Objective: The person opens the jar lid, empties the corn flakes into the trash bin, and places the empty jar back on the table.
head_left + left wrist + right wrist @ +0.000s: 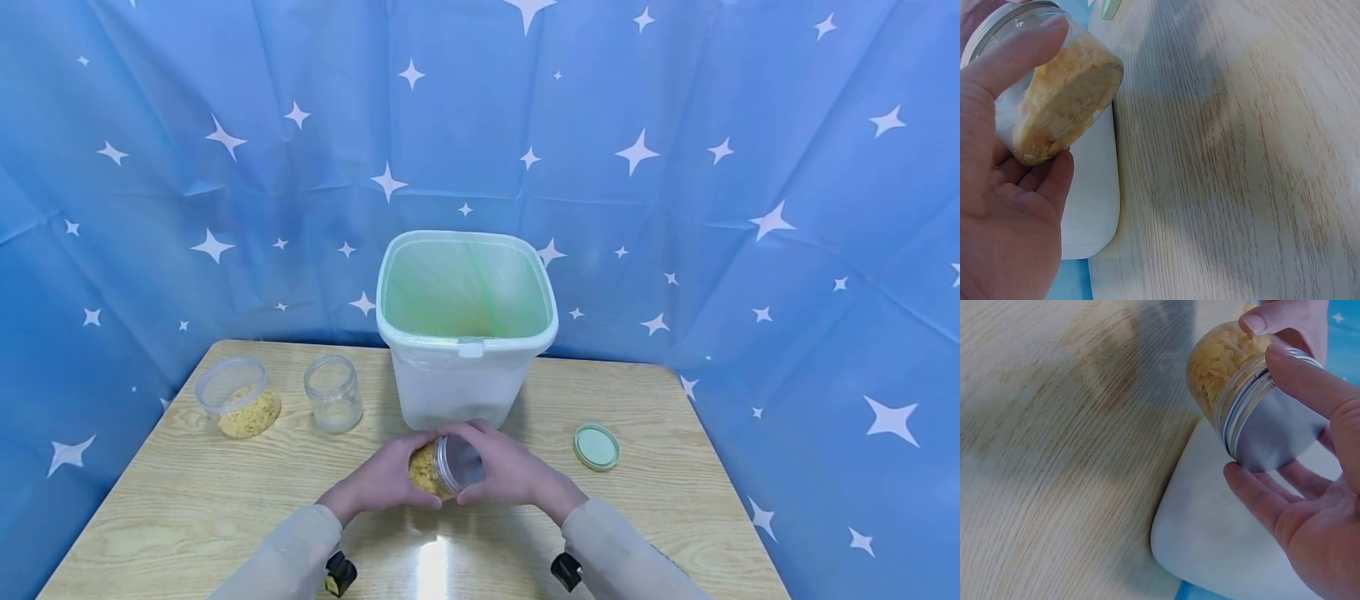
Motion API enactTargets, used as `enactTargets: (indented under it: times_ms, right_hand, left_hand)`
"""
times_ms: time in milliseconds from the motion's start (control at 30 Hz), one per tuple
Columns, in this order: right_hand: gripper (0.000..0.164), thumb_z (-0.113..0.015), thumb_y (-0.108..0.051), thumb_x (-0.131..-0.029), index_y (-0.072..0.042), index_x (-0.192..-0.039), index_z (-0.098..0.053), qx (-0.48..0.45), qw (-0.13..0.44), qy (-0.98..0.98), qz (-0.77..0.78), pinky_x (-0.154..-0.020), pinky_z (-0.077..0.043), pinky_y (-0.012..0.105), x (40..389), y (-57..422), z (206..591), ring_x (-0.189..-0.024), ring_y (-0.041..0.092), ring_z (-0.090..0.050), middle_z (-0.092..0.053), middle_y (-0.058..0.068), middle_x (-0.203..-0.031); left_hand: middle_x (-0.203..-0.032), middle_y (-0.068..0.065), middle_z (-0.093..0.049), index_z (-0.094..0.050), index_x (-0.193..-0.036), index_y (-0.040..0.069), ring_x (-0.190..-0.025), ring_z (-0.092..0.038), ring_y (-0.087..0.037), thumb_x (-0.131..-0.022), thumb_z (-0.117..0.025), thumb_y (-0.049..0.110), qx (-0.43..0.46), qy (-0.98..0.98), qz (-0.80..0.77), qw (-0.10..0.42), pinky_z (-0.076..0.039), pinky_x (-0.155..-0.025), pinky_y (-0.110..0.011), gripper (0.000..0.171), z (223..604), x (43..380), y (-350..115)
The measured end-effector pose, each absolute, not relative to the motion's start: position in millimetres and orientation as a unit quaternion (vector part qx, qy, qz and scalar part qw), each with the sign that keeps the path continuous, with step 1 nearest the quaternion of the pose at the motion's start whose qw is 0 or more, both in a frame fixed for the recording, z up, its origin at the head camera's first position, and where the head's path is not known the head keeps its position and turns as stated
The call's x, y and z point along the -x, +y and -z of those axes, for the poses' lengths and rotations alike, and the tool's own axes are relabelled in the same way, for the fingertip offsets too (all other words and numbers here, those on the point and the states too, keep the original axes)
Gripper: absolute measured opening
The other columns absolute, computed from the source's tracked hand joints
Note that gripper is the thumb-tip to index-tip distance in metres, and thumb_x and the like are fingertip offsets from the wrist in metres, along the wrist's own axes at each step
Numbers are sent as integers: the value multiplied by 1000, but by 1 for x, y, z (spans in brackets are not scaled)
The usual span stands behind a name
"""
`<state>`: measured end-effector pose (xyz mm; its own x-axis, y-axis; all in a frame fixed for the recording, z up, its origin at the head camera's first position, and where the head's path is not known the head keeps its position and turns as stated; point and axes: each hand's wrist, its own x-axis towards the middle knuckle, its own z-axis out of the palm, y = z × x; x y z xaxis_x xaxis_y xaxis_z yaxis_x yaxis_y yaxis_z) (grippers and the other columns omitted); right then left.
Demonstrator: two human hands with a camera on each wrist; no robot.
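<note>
My left hand point(384, 479) grips the body of a clear jar point(423, 468) partly filled with pale yellow flakes. The jar lies tipped on its side above the table, its bottom to the left. Thumb and fingers of my right hand point(513, 468) hold the rim of its silver metal lid point(1279, 431), which sits on the jar's mouth. In the left wrist view the flakes point(1072, 94) have gathered against the jar's base and side.
Behind the hands stands a white bin point(465, 375) with a green liner. To the left are a wide clear tub point(240, 400) of yellow flakes and a clear glass jar point(333, 396). A round green lid point(597, 447) lies right on the wooden table point(187, 517).
</note>
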<state>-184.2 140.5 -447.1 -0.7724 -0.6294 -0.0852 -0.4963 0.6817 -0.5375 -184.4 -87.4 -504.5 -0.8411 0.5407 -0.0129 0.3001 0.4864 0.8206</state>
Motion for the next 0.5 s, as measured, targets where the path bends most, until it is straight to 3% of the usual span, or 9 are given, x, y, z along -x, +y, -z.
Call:
enactTargets:
  times_ms: [500]
  right_hand:
    - [88, -86, -29, -72, -24, -146, -39, 299, 140, 903, 276, -97, -49, 41, 183, 150, 443, -124, 24, -51, -47, 8, -140]
  left_hand:
    - [-124, 6, -59, -45, -144, 21, -102, -56, -13, -66, -89, 31, -245, 851, -446, 131, -49, -83, -27, 91, 505, 184, -89]
